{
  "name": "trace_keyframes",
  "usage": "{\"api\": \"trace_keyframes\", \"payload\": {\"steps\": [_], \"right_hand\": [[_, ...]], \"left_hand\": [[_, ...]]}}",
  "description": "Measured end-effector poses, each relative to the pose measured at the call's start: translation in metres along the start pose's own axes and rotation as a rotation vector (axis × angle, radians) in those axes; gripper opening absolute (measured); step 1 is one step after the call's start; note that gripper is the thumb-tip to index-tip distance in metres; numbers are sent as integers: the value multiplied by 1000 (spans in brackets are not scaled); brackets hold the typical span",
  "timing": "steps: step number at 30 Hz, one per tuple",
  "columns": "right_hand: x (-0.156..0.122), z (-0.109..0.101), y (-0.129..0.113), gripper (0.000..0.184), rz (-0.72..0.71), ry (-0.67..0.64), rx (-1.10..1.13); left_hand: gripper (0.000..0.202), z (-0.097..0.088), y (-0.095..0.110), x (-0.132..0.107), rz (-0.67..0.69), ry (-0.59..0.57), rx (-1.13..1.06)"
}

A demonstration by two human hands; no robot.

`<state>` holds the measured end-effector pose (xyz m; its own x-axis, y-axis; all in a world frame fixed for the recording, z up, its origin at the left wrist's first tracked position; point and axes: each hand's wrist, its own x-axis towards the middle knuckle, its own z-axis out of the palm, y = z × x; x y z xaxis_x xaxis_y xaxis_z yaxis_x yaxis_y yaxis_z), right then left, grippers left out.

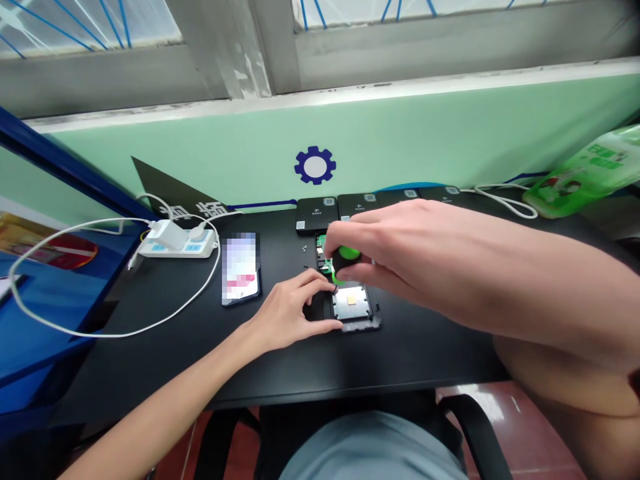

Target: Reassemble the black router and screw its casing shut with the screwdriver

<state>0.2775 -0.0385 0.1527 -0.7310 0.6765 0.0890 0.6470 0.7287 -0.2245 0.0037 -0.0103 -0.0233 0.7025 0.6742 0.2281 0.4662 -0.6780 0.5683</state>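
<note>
The left hand (287,313) lies open, and its fingers touch the near part of a black opened device casing (363,325), which lies on the bench (150,353) with its long axis going away from the person. The right hand (370,247), nearer the far end, is clenching a green-handled screwdriver (347,257) over the circuit board (324,257). Behind are flat black boxes (317,215).

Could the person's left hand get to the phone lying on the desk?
Probably yes. The left hand sits close beside the phone, with only bare black desk between them. It would just need to lift off the opened black device.
</note>
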Motion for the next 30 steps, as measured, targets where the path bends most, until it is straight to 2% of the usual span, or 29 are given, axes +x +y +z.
{"api": "trace_keyframes", "payload": {"steps": [3, 8, 11, 14, 18, 21, 26, 30], "right_hand": [[4, 1, -2, 18, 7, 22, -60], [11, 7, -11, 31, 3, 159, -246], [16, 9, -13, 37, 8, 196, -305], [17, 10, -11, 36, 17, 178, -296], [8, 9, -6, 7, -29, 92, -161], [3, 5, -4, 25, -51, 32, -83], [3, 1, -3, 21, -35, -37, -35], [5, 2, -8, 15, -7, 25, -105]], "left_hand": [[57, 2, -2, 0, 13, 22, -4], [56, 3, -2, 1, 17, 41, 34], [55, 2, 0, 1, 14, 47, 42], [54, 1, 1, 1, 13, 37, 42], [53, 1, 1, 1, 12, 33, 35], [52, 0, 1, 1, 20, 41, 35], [53, 0, 3, 2, 29, 53, 24], [52, 0, 3, 2, 14, 49, 4]]}}
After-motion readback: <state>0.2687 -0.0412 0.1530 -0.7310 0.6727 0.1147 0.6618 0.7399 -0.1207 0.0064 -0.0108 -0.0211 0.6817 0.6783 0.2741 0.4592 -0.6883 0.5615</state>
